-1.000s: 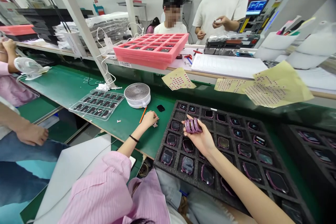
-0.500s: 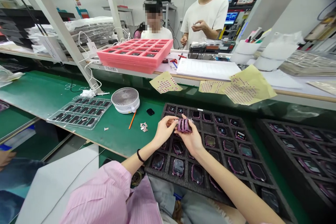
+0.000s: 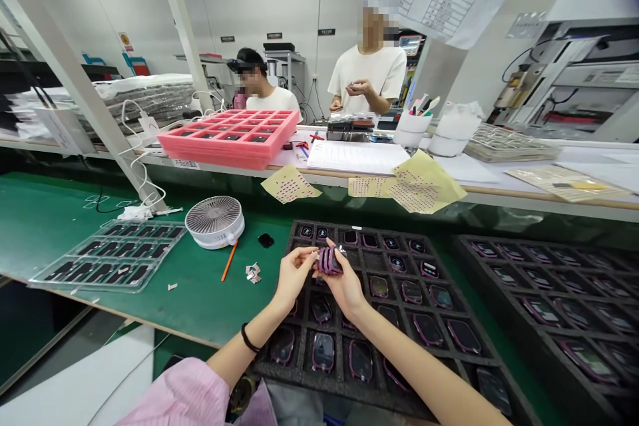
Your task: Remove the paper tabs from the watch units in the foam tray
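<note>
My right grip (image 3: 346,291) clasps a row of purple cases (image 3: 329,260) above the black tray (image 3: 309,377); my left grip (image 3: 291,277) is at their left end, whether pinching anything I cannot tell.

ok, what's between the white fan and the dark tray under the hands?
A small black piece on the green bench, between fan and tray, seen in the head view; small silvery pieces lie nearer the wearer.
</note>
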The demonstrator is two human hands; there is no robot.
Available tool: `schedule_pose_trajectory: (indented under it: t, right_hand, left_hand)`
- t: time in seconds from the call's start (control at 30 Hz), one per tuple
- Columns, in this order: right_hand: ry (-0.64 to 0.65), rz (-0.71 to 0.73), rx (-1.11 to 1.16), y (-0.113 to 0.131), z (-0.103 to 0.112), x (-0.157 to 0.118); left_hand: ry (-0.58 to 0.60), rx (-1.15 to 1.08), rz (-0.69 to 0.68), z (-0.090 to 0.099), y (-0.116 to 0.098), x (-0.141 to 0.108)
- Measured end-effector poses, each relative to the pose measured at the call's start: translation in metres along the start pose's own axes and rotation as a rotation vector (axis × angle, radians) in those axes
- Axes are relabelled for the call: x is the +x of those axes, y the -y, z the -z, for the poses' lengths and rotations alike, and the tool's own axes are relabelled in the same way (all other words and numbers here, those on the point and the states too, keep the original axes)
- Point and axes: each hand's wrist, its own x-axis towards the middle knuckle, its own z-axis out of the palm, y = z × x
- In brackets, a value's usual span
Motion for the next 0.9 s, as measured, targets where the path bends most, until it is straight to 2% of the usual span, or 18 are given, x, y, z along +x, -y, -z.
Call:
schedule_pose_trajectory:
  t: [0.37,0.6,0.77,0.9]
  right_hand:
    - [0.001,0.038,-0.053,-0.0021,0.0025,0.0002]
    - [-0.073,0.060,-0.032,0.0006,0.0020,0.0025]
    - [-0.075,0.054,-0.043,-0.0009,0.0006,0.0011]
    - [-0.078,0.070,-0.072,0.0006,0.0027,0.0008]
  left_hand:
    - [-0.001,-0.045,0.006,-0.0018,0.0032,-0.0028]
    - [0.087,-0.061,-0.062,-0.0057,0.0081,-0.0067]
    - [0.041,-0.114,0.018,-0.0082,0.0069,-0.0058]
    - [0.058,-0.096,0.044,-0.0076,0.0008,-0.0041]
